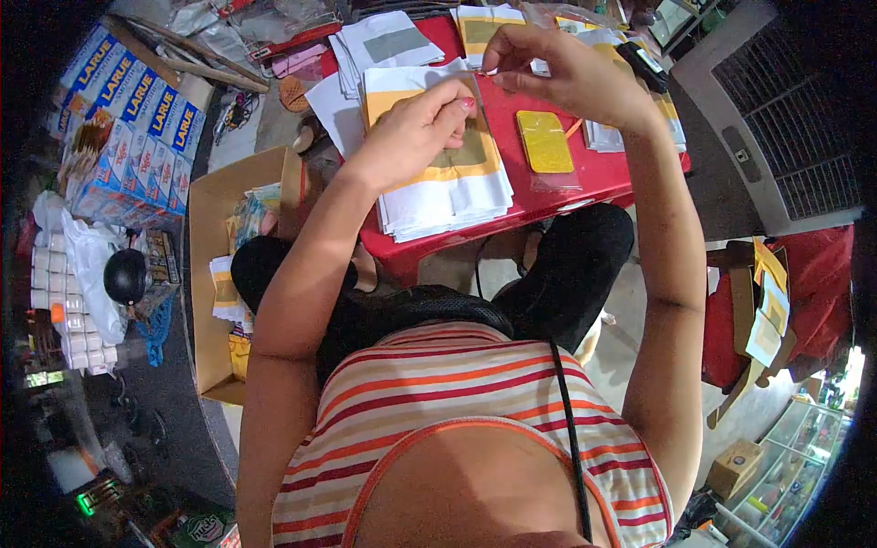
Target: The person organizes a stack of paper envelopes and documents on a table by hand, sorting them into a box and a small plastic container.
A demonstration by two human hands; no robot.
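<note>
1. Your left hand (416, 130) curls over the paper stack (446, 201) beneath it — I can't tell its grip.
2. Your right hand (574, 73), to its right, bends loosely — hold unclear.
3. Probably arranging paper; next calls for steadying.

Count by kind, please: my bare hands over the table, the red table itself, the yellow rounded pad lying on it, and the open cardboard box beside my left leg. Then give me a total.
Hands: 2, the left hand and the right hand
Red table: 1
Yellow pad: 1
Open cardboard box: 1
Total: 5
</note>
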